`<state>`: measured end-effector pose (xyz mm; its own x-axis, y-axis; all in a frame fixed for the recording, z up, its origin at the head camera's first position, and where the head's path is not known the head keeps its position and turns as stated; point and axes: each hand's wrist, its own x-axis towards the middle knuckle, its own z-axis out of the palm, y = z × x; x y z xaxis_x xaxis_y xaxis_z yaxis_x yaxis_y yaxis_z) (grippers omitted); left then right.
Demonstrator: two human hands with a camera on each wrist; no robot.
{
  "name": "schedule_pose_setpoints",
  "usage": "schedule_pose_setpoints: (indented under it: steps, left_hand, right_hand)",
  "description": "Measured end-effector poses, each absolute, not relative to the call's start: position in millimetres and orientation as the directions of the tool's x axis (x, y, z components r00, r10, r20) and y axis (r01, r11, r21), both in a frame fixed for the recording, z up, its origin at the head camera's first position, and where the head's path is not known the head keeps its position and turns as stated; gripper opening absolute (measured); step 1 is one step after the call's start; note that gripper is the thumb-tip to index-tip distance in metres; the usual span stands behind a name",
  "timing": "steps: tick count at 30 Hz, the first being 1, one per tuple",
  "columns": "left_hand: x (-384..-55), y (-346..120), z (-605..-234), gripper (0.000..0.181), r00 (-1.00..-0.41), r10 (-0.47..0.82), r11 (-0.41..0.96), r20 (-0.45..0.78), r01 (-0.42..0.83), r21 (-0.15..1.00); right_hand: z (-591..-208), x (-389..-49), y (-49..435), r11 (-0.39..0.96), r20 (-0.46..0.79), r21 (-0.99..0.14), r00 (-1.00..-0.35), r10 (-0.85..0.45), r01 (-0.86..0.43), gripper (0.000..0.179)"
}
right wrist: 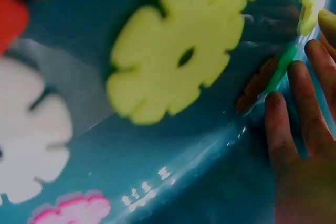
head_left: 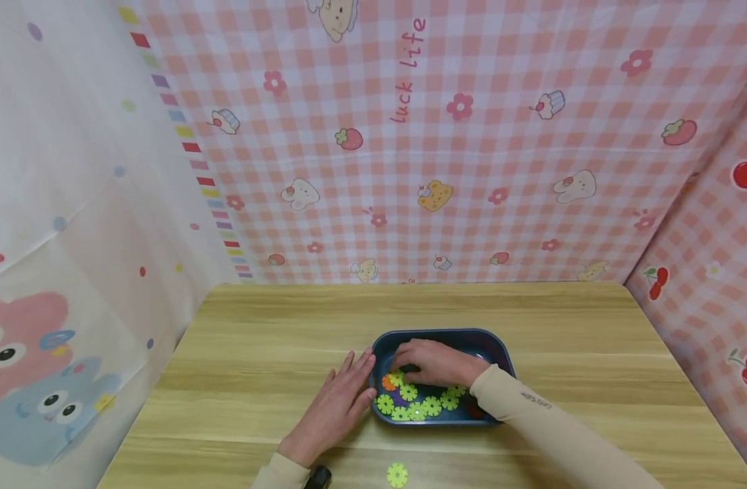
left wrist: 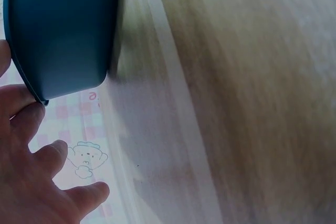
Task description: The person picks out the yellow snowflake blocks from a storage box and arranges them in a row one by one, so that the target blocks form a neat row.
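A dark blue tray (head_left: 441,332) sits on the table, holding several yellow-green notched flower-shaped discs (head_left: 432,406) and an orange one (head_left: 388,383). My left hand (head_left: 333,407) lies at the tray's left side, its fingertips and thumb against the rim; the left wrist view shows them at the tray's edge (left wrist: 63,35). Inside the tray, my right hand (head_left: 437,362) reaches down among the discs. In the right wrist view its extended fingers are beside a green disc (right wrist: 282,69) and a brown one (right wrist: 256,85) at the wall. A yellow disc (right wrist: 157,61) lies apart from them.
One yellow-green disc (head_left: 397,475) lies on the wooden table (head_left: 276,326) in front of the tray. White (right wrist: 31,129), pink (right wrist: 73,208) and red (right wrist: 10,14) pieces lie in the tray. A checked cloth (head_left: 410,170) hangs behind the table.
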<state>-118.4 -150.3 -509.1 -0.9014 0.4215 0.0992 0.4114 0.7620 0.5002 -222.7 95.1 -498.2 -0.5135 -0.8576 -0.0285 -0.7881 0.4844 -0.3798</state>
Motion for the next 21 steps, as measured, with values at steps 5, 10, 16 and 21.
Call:
schedule_pose_setpoints:
  steps: [5, 10, 16, 21]
  left_hand:
    - [-118.0, -150.4, -508.5, 0.057, -0.901, 0.423, 0.762, 0.099, 0.413, 0.498]
    - [-117.6, -151.1, -508.9, 0.058, -0.901, 0.422, 0.767, 0.1, 0.414, 0.491]
    - [-117.3, -150.5, -508.2, 0.057, -0.902, 0.421, 0.765, 0.094, 0.409, 0.497]
    - [-117.2, -150.0, -508.3, 0.057, -0.906, 0.416, 0.771, 0.077, 0.396, 0.499]
  right_hand:
    - [-500.6, -220.3, 90.3, 0.508, -0.005, -0.357, -0.543, -0.84, -0.784, 0.033]
    - [-500.9, -216.9, 85.8, 0.546, 0.012, -0.33, -0.582, -0.813, -0.77, 0.04]
    - [-501.4, -214.3, 83.7, 0.57, 0.003, -0.327, -0.604, -0.797, -0.754, 0.039]
    - [-501.3, -214.7, 82.2, 0.571, -0.007, -0.34, -0.605, -0.796, -0.747, 0.036]
